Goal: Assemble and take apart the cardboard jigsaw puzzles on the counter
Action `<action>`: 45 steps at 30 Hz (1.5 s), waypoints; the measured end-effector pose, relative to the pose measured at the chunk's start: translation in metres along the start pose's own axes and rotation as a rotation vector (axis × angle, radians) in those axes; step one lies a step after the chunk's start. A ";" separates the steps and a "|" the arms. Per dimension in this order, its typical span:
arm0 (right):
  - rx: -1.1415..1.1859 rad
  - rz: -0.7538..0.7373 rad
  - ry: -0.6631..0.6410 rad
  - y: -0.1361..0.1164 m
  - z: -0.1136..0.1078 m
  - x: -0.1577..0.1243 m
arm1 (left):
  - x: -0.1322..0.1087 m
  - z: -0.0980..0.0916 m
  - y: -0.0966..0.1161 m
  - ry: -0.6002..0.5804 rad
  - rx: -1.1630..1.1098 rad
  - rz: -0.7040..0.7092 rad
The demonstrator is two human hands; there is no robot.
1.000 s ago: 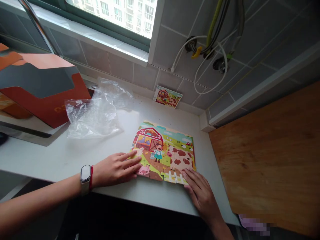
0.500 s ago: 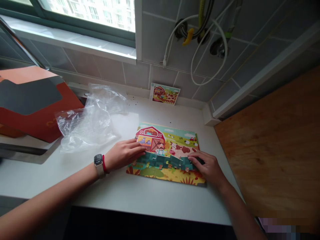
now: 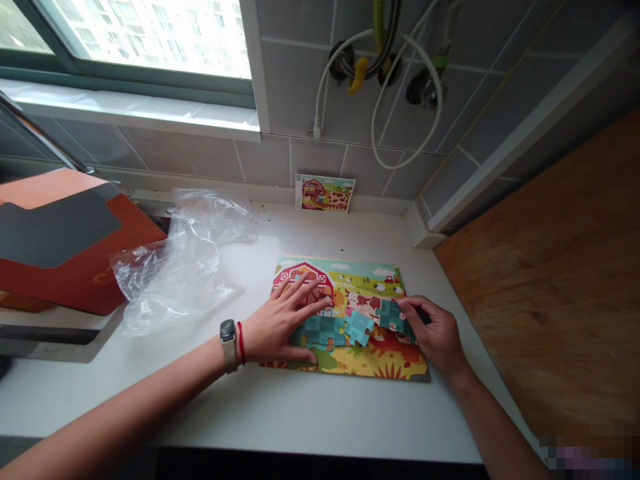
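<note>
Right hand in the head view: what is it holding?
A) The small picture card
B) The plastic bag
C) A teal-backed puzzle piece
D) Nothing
C: the right hand pinches a teal-backed puzzle piece between its thumb and fingers.

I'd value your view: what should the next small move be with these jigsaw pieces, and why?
I'd probably have the right hand lift the teal-backed puzzle pieces it pinches and set them on the white countertop. They are already raised off the puzzle board, while the left hand lies spread on the loose teal pieces, seemingly steadying them.
</note>
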State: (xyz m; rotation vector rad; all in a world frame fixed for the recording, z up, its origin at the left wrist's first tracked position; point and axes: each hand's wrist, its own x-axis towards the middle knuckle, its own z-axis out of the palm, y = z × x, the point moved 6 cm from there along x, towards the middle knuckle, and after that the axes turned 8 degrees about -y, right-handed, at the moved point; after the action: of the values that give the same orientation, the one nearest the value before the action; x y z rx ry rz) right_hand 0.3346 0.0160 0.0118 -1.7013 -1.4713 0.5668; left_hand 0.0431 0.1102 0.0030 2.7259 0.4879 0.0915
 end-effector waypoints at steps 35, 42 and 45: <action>0.377 0.222 0.251 0.038 0.000 0.055 | 0.161 0.000 -0.002 0.223 -0.526 0.208; 0.245 0.059 0.319 0.023 -0.010 0.053 | 0.150 -0.017 -0.003 0.425 -0.777 0.280; 0.190 -0.002 0.202 0.008 -0.003 0.050 | 0.154 -0.009 -0.013 0.389 -0.948 0.148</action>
State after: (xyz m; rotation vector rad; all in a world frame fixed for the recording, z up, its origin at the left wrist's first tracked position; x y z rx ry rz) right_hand 0.3526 0.0629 0.0154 -1.5597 -1.2360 0.5015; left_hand 0.1825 0.1779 0.0068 1.7953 0.2387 0.7045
